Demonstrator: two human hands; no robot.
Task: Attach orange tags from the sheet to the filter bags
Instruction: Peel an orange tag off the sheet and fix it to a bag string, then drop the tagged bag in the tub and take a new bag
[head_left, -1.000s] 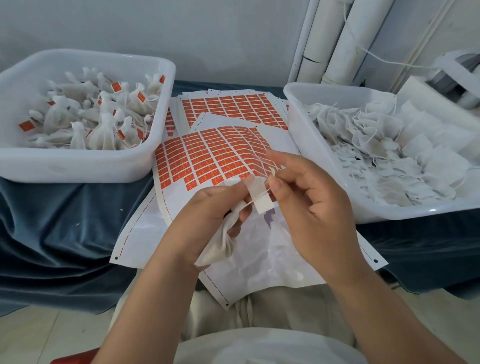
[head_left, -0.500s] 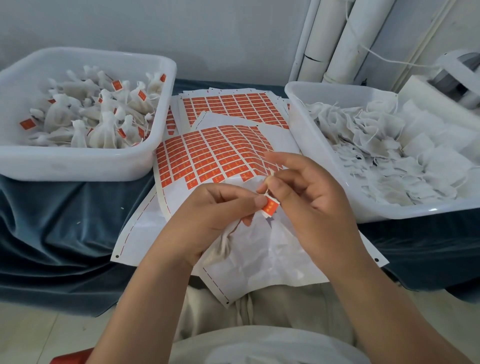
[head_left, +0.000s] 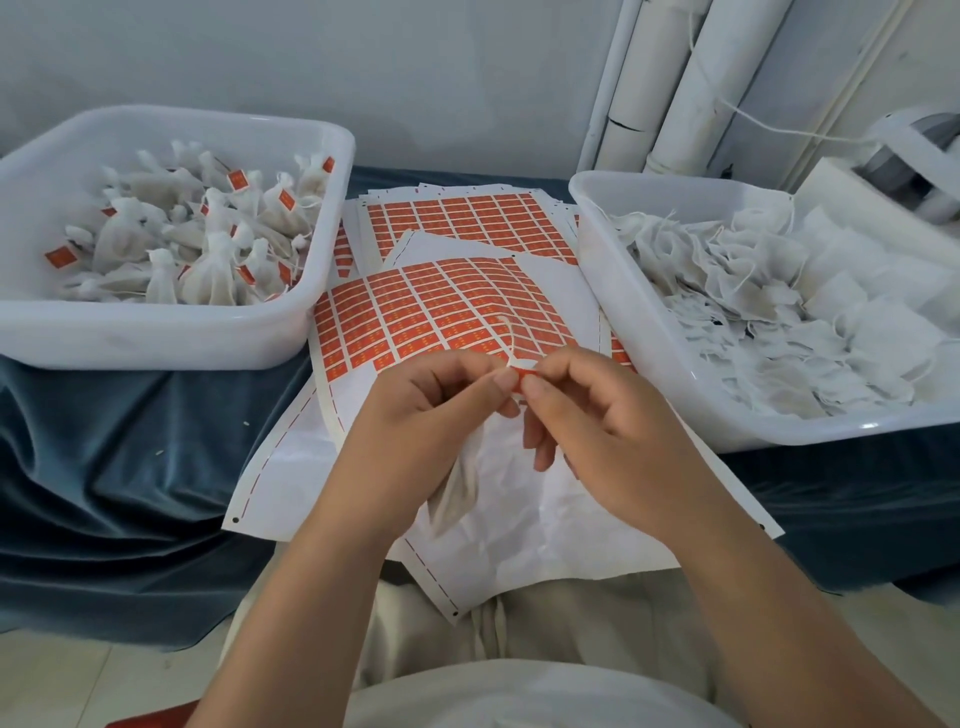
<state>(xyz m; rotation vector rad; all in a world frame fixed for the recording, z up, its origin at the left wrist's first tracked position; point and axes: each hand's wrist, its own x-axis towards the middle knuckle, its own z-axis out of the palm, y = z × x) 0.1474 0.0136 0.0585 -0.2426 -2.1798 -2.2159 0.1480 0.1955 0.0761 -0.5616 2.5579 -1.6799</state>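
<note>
The left hand (head_left: 436, 410) and right hand (head_left: 608, 415) are both pinching the small orange paper tag (head_left: 521, 374) between their meeting fingertips, the white mesh filter bag (head_left: 457, 493) dangling below the left palm.

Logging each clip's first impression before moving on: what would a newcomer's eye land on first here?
The orange-gridded sheet at centre table stands out first. Just in front of it, the left hand and right hand pinch one orange tag, while a filter bag dangles under the left. Flanking them, the left tub holds tagged bags and the right tub a heap of untagged bags.
</note>
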